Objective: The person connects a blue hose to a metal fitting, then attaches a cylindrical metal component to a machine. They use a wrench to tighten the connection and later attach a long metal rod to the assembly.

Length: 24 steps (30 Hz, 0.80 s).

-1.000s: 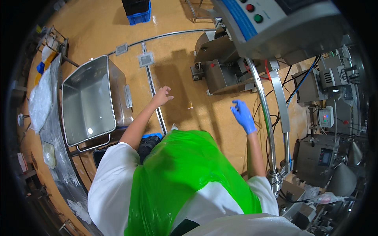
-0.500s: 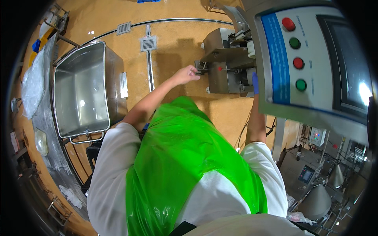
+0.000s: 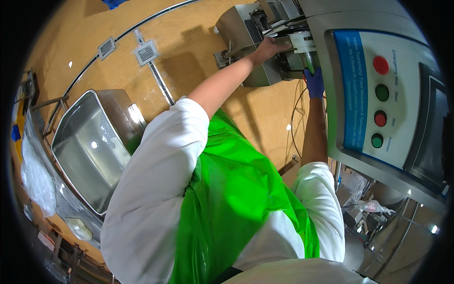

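My bare left hand (image 3: 271, 49) reaches over the steel machine (image 3: 265, 71), fingertips beside a white plastic collar (image 3: 302, 41). The fingers point toward the collar and are partly lost against the metal, so I cannot tell their grip. Below the collar runs a clear, greenish tube (image 3: 310, 61). My right hand (image 3: 314, 83), in a blue-purple glove, is closed around the tube's lower end, close to the control panel's edge. A green apron (image 3: 236, 189) covers my front.
A control panel (image 3: 378, 104) with red and green buttons and a dark screen fills the right. At left stands a deep steel tub (image 3: 85, 146). Floor drains (image 3: 146, 53) lie beyond it. A cable (image 3: 294, 118) hangs near my right forearm. Plastic sheeting (image 3: 39, 175) lies at far left.
My left hand has moved right and away from me, from the machine's left side to the white collar. My view has turned, and the collar, tube and right glove now show more fully.
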Each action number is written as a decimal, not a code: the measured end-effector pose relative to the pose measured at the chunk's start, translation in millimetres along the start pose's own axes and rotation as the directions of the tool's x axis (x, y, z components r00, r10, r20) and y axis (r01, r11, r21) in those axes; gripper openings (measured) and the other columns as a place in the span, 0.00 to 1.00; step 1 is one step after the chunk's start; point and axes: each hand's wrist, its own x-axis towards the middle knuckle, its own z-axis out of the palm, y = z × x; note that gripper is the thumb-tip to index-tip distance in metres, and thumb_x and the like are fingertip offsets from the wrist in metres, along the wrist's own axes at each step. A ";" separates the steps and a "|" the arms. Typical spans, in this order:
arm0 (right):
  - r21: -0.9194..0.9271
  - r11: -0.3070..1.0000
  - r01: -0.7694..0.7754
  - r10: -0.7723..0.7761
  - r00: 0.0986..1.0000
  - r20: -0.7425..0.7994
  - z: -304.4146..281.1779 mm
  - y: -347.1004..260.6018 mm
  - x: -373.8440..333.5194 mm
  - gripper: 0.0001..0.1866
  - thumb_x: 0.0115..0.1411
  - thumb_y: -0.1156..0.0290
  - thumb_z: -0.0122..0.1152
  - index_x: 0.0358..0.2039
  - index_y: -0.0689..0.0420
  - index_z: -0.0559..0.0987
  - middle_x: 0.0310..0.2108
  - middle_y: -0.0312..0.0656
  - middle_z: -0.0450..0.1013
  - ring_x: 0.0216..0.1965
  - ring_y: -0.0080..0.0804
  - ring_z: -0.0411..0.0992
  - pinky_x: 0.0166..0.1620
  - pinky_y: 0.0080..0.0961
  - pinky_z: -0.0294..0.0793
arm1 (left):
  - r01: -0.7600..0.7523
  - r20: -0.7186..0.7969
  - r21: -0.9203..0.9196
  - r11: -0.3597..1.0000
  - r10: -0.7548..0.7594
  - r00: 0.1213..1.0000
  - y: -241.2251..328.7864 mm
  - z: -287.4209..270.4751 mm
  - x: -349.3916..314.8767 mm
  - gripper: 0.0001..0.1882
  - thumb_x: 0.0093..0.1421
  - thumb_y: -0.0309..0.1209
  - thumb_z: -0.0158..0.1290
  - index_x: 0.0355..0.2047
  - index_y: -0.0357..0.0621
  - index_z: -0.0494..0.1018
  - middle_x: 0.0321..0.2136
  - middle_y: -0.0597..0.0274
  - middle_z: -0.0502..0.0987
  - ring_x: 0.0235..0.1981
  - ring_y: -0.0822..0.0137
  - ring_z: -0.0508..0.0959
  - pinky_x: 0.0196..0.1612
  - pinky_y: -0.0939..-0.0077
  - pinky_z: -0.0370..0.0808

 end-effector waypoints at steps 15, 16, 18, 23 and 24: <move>0.111 0.961 -0.254 0.227 0.951 0.212 -36.3 -62.6 -10.6 0.29 0.55 0.50 0.60 0.44 0.62 0.67 0.32 0.54 0.74 0.33 0.53 0.73 0.35 0.42 0.70 | 0.217 0.213 -0.120 0.969 -0.188 0.959 7.6 29.5 43.0 0.49 0.41 0.49 0.68 0.49 0.19 0.60 0.43 0.44 0.73 0.42 0.61 0.76 0.44 0.72 0.73; 0.111 0.956 -0.272 0.244 0.944 0.221 -38.4 -63.5 -15.2 0.28 0.55 0.50 0.60 0.44 0.62 0.67 0.31 0.54 0.74 0.32 0.53 0.73 0.34 0.42 0.70 | 0.175 0.208 -0.157 0.972 -0.141 0.968 13.4 30.7 35.7 0.45 0.41 0.48 0.68 0.46 0.21 0.62 0.41 0.46 0.74 0.40 0.62 0.77 0.42 0.72 0.74; 0.034 0.981 -0.191 0.185 0.974 0.131 -38.2 -78.8 -24.3 0.27 0.56 0.51 0.59 0.44 0.62 0.67 0.30 0.54 0.74 0.31 0.53 0.73 0.34 0.43 0.70 | 0.030 0.140 -0.281 0.959 0.010 0.990 17.8 33.6 27.4 0.38 0.41 0.45 0.69 0.42 0.25 0.67 0.37 0.49 0.77 0.37 0.63 0.78 0.39 0.73 0.75; -0.079 0.959 -0.274 0.285 0.919 0.274 -61.9 -155.0 -46.6 0.22 0.56 0.58 0.60 0.45 0.59 0.70 0.35 0.50 0.73 0.39 0.49 0.72 0.40 0.42 0.69 | -0.149 -0.116 -0.435 0.888 0.109 0.987 -1.5 10.9 -2.0 0.29 0.42 0.37 0.68 0.41 0.32 0.73 0.37 0.54 0.78 0.36 0.69 0.78 0.39 0.74 0.76; -0.061 0.967 -0.247 0.254 0.937 0.238 -66.6 -169.6 -54.3 0.19 0.56 0.58 0.60 0.42 0.57 0.70 0.31 0.48 0.72 0.35 0.47 0.71 0.37 0.42 0.69 | -0.136 -0.016 -0.515 0.846 0.150 0.989 1.2 -5.1 -20.1 0.30 0.42 0.36 0.68 0.43 0.32 0.72 0.39 0.55 0.78 0.36 0.69 0.78 0.39 0.74 0.75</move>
